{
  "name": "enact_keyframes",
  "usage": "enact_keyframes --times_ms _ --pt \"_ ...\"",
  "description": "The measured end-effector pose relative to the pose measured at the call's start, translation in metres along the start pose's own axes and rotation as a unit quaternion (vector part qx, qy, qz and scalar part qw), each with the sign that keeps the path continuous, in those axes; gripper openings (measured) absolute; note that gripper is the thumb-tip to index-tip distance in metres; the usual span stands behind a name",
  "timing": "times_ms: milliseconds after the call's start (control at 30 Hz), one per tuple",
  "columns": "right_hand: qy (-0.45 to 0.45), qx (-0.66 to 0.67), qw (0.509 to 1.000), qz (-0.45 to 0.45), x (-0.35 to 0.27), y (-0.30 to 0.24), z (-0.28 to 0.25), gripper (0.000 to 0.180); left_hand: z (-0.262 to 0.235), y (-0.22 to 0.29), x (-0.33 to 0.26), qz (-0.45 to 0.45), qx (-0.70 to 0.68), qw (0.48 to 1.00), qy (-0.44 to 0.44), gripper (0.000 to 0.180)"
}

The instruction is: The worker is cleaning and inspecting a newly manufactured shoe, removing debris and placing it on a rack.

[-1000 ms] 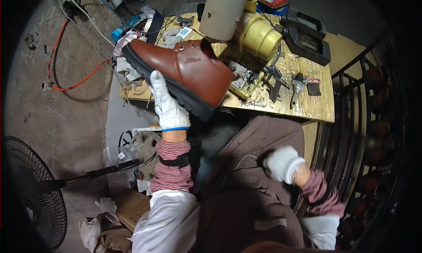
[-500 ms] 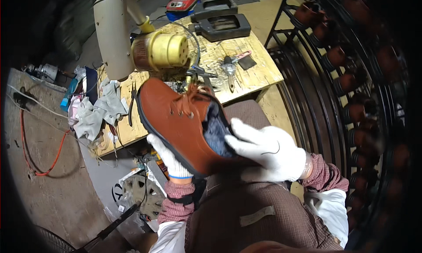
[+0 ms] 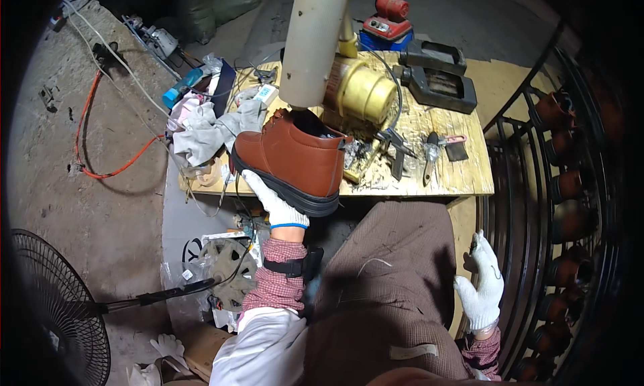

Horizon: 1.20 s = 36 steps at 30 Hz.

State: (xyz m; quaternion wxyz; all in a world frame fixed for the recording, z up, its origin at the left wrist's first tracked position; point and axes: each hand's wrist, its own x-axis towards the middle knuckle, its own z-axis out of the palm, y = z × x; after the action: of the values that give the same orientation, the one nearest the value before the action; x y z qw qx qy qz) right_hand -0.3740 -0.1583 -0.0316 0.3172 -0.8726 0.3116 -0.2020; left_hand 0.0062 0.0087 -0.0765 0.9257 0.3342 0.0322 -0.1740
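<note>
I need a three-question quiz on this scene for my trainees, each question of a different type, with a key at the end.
1. Multiple choice: which hand supports the brown boot?
A) The right alone
B) The left alone
C) Both

2. True or false: a black fan shows at the lower left of the view.

3. Fill in the blank: at the wrist, the left glove ends in a ____ band.

Key:
1. B. The left hand is at the boot's sole; the right hand is apart from it.
2. True.
3. Blue.
</note>
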Motion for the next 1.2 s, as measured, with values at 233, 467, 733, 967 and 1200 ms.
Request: enact_keyframes --times_ms 233,467,733,967,1200 --pt "-0.054 -0.036 0.975 -0.214 0.051 -0.039 0.018 0.074 -0.008 0.000 -0.040 -0.086 0.032 0.995 -0.044 0.089" --pt "-0.099 0.096 0.926 -0.352 0.042 -0.062 0.016 0.045 0.019 -0.038 -0.098 -0.284 0.127 0.923 -0.225 0.085" --pt "0.110 -0.360 0.917 -0.134 -0.092 -0.165 -0.180 0.046 0.084 -0.063 -0.129 -0.270 0.280 0.775 -0.498 0.090" --pt "0.374 -0.588 0.717 -0.009 -0.104 -0.054 -0.299 0.045 0.079 -0.077 -0.150 -0.310 0.297 0.771 -0.471 0.090" --pt "0.480 -0.563 0.646 0.188 -0.136 -0.031 -0.328 0.046 0.078 -0.068 -0.146 -0.294 0.299 0.803 -0.423 0.091"
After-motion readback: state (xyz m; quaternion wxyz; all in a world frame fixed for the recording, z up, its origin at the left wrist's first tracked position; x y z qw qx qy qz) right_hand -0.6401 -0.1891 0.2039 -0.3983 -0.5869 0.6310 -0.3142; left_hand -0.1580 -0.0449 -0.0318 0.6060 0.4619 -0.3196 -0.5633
